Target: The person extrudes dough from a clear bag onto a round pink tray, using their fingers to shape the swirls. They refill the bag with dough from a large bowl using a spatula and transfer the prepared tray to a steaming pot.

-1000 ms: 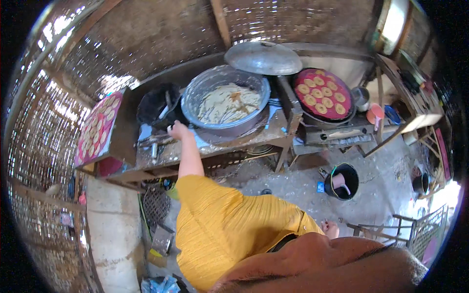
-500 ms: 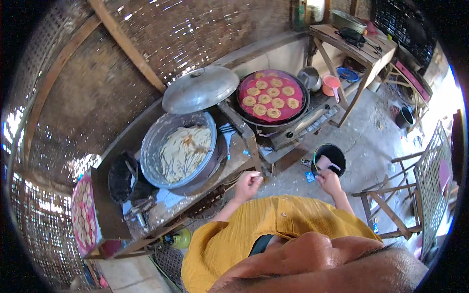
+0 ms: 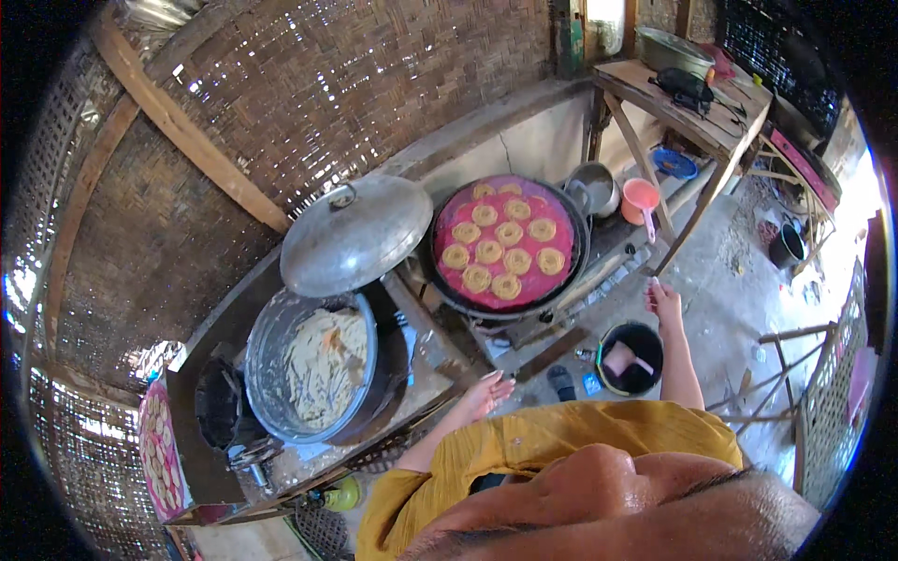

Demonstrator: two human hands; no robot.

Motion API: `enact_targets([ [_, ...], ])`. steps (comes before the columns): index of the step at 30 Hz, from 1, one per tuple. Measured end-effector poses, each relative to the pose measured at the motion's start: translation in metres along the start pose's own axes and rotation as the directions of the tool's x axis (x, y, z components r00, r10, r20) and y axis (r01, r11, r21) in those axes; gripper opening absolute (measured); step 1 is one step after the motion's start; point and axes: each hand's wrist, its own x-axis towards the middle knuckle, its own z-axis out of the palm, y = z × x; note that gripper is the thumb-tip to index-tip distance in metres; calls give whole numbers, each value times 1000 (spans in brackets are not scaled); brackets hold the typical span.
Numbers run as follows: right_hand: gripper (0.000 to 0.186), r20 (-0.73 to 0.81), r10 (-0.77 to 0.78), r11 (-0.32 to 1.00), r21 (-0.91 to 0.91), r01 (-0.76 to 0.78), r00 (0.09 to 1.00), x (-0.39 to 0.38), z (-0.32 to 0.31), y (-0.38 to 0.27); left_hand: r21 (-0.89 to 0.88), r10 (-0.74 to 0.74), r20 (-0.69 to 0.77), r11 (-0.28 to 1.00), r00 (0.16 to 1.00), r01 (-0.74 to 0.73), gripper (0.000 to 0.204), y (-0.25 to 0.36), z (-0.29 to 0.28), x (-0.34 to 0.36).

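My left hand (image 3: 484,395) is held over the edge of the low wooden bench, palm partly up, fingers extended and holding nothing. Reaching forward beside the stove, my right hand (image 3: 664,301) has its fingers loosely stretched, with nothing visible in them. Ahead lies a large round pan (image 3: 582,254) lined with a pink sheet (image 3: 531,282), on which several coiled rounds of dough (image 3: 509,234) sit spaced apart. A domed metal lid (image 3: 355,238) rests tilted between the pan and a grey-blue basin (image 3: 372,351) of pale batter or dough (image 3: 323,374).
A black bucket (image 3: 657,341) with a pink dipper (image 3: 619,358) stands on the floor below my right arm. Beyond are a salmon-pink dipper (image 3: 641,194), a metal pot (image 3: 599,187) and a wooden table (image 3: 673,98). A slatted chair (image 3: 832,402) stands at right.
My right hand has moved forward, away from above the bucket toward the stove. My left hand has lowered and its fingers have spread. The view has shifted, placing the pan nearer.
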Motion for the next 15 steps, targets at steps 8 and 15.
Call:
enact_targets([
  [8,25,303,-140,976,-117,182,943,255,66,-47,-461,-165,-463,884,871,-78,39,2,-5,112],
  [15,26,675,117,993,-74,-90,728,382,163,-36,-525,-55,-595,782,802,-336,38,10,4,154],
])
